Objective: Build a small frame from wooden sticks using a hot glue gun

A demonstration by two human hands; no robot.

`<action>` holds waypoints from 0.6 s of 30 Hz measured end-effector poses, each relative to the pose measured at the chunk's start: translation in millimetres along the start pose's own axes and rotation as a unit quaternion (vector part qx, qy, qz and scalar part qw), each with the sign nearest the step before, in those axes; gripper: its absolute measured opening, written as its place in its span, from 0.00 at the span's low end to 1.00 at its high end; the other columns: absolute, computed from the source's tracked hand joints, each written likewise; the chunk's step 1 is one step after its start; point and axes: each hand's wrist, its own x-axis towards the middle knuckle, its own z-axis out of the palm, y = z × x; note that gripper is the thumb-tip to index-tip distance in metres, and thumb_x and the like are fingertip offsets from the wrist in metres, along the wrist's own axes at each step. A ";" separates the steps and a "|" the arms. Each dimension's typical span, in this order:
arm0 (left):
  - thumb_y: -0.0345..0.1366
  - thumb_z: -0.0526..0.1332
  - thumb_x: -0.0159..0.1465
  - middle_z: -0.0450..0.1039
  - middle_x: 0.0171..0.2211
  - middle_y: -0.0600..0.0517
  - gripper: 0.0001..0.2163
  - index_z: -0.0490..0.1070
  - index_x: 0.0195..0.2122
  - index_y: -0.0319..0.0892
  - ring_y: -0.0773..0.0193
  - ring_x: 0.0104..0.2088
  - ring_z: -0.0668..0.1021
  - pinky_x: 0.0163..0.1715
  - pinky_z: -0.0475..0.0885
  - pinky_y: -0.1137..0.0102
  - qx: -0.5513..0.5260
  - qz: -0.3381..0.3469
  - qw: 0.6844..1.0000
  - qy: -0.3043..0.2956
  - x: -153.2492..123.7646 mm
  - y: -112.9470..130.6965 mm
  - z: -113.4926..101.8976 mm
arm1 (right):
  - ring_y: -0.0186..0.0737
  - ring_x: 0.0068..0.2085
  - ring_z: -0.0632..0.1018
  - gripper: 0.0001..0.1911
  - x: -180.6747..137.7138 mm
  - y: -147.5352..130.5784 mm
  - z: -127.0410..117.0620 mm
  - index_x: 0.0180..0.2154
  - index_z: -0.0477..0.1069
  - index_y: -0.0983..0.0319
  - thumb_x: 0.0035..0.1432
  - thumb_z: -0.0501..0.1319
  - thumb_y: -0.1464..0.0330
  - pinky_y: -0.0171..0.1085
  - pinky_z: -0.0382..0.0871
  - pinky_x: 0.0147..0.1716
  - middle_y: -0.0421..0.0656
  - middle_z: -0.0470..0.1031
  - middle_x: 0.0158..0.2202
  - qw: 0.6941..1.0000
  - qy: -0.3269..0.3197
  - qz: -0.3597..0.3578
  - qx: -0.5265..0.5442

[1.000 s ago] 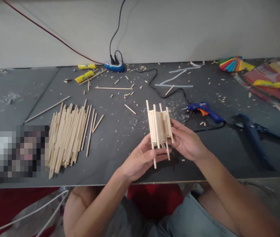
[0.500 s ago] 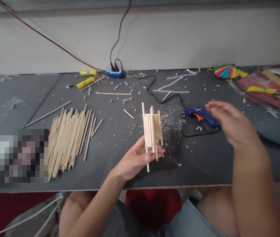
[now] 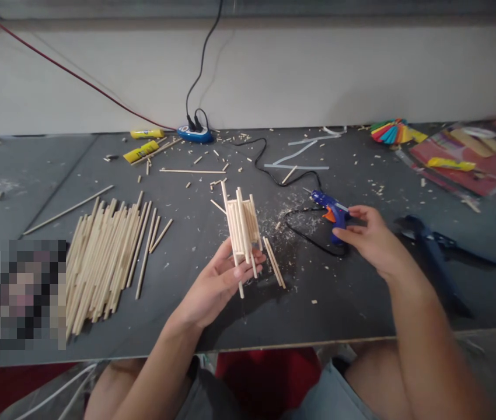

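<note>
My left hand (image 3: 213,286) is closed around the lower part of a small model made of wooden sticks (image 3: 241,224), holding it above the dark table. The model has long uprights and rows of shorter sticks side by side, a little like a small chair. On the right, a blue glue gun (image 3: 339,224) with an orange trigger is between the thumb and fingers of my right hand (image 3: 373,239). Its nozzle points up and to the left, toward the back. Two or so loose sticks (image 3: 275,262) lie just right of the model.
A pile of wooden sticks (image 3: 103,262) covers the left side. Behind are a blue power socket (image 3: 194,133), yellow tubes (image 3: 140,153) and clear glue sticks (image 3: 296,167). A dark-handled tool (image 3: 440,251) lies right of my arm. The gun's black cord (image 3: 303,233) loops across glue strings.
My right hand has come down and left onto the glue gun, which has turned so its handle points more toward me. My left hand still holds the model. The view has shifted slightly.
</note>
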 end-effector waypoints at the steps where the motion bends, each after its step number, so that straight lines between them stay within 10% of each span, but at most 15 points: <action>1: 0.35 0.62 0.60 0.67 0.54 0.42 0.27 0.56 0.60 0.46 0.50 0.56 0.67 0.59 0.57 0.55 -0.004 -0.004 1.000 0.000 0.2 -0.6 0.4 | 0.36 0.36 0.74 0.34 -1.1 1.9 2.4 0.47 0.62 0.57 0.37 0.72 0.59 0.40 0.71 0.36 0.46 0.64 0.51 1.000 0.016 0.001 0.009; 9: 0.34 0.62 0.60 0.64 0.56 0.41 0.27 0.56 0.59 0.45 0.48 0.56 0.68 0.58 0.58 0.55 -0.021 -0.017 1.000 0.000 1.8 -2.0 0.7 | 0.36 0.31 0.75 0.30 -8.2 -3.9 13.0 0.38 0.59 0.56 0.35 0.73 0.63 0.35 0.75 0.24 0.39 0.65 0.37 0.992 0.042 0.033 0.115; 18: 0.34 0.60 0.62 0.66 0.55 0.40 0.23 0.58 0.58 0.44 0.47 0.55 0.69 0.58 0.59 0.54 -0.026 -0.021 0.999 -0.011 1.3 -3.3 -0.5 | 0.35 0.23 0.77 0.44 -10.8 -11.7 8.6 0.50 0.53 0.50 0.34 0.71 0.76 0.33 0.76 0.22 0.34 0.71 0.32 0.977 0.010 0.089 0.193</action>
